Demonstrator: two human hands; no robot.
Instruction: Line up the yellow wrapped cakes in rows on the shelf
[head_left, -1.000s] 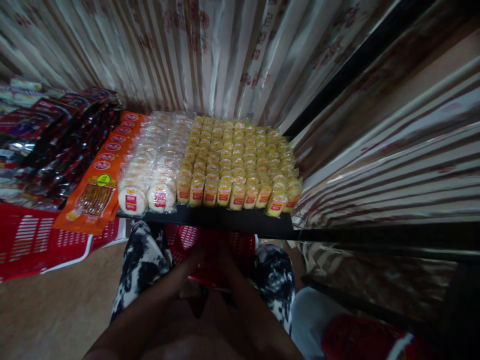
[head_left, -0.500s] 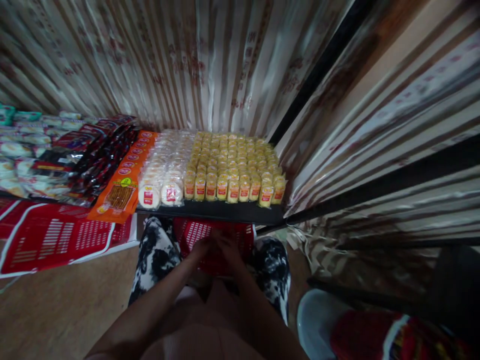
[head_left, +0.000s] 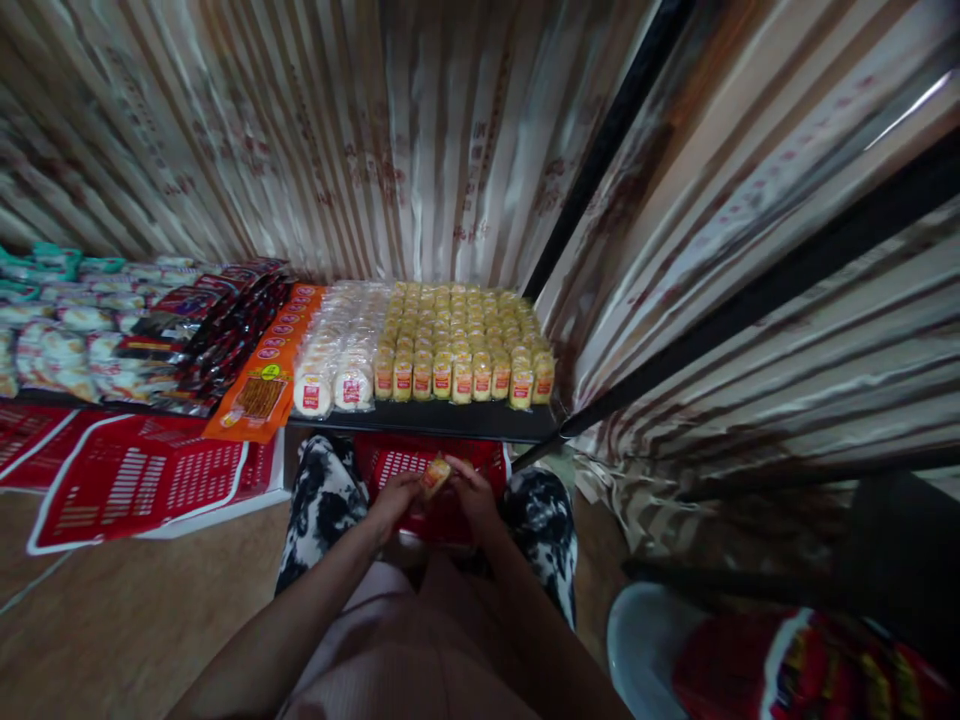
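Above the red basket [head_left: 397, 462] between my knees, a small yellow wrapped snack [head_left: 436, 476] with a red label is between my two hands. My left hand [head_left: 399, 500] pinches its left side, and my right hand [head_left: 472, 492] closes on its right side with the fingers at its upper end. Just beyond, the black shelf [head_left: 450, 418] bears tight rows of matching yellow wrapped snacks [head_left: 461, 345]. White round crackers in clear wrap [head_left: 332, 390] stand left of those rows.
Left along the shelf are an orange snack bag [head_left: 259, 390], dark red packets [head_left: 232, 310] and white packets [head_left: 67, 350]. More red baskets [head_left: 150, 470] lie below. A striped curtain [head_left: 420, 140] hangs behind, with black frame bars [head_left: 750, 310] rightward. A pale tub [head_left: 645, 630] stands lower right.
The yellow wrapped snack now shows between my hands, which were together and dim before. My hands have drawn slightly apart. The view has shifted a little, so the shelf sits slightly lower.
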